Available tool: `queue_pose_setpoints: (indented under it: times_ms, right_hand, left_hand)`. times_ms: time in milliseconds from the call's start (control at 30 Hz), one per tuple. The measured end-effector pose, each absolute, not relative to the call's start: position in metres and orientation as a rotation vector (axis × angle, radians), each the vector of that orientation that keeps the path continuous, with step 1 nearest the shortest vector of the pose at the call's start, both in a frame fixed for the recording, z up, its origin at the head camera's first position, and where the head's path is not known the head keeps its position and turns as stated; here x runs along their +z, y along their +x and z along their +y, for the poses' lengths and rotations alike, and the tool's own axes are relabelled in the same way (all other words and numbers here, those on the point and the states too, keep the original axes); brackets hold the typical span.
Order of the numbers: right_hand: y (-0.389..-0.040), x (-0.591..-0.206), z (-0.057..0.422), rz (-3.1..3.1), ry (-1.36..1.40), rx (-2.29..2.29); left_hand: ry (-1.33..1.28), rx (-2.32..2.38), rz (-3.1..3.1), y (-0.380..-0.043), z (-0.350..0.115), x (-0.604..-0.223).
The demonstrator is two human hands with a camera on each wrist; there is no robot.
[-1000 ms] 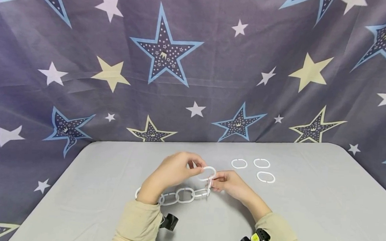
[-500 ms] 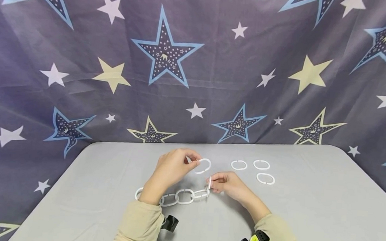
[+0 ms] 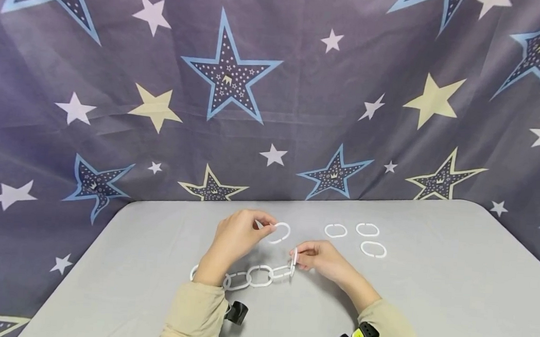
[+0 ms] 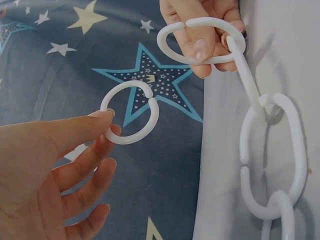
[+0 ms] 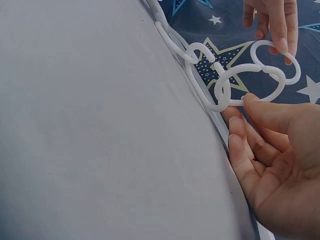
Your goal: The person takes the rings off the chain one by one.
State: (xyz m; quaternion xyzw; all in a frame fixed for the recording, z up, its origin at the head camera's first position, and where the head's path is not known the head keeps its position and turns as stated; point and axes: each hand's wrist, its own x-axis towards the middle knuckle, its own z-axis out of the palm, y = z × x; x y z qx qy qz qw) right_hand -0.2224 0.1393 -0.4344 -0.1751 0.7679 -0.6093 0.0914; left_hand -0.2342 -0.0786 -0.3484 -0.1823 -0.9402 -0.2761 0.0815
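Left hand (image 3: 238,236) has a ring (image 4: 154,117) pinched above the table (image 3: 430,281), right hand (image 3: 322,258) has the end link (image 4: 210,21) pinched near it, but from the head view the left wrist (image 3: 212,270) kinda blocks part of the chain (image 4: 299,145).

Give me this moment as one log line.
left hand: pinches white link, apart from chain | right hand: holds chain's end link | table: three loose links
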Motion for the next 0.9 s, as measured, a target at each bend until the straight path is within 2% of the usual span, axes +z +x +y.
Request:
queue_pose_setpoints:
  times_ms: [900]
  right_hand:
    - [-0.2250,-0.4365,0.1417,2.233,-0.522,-1.830]
  left_hand:
    - [-0.476,-0.704,-2.798,-0.2402,-0.0741,-0.3571]
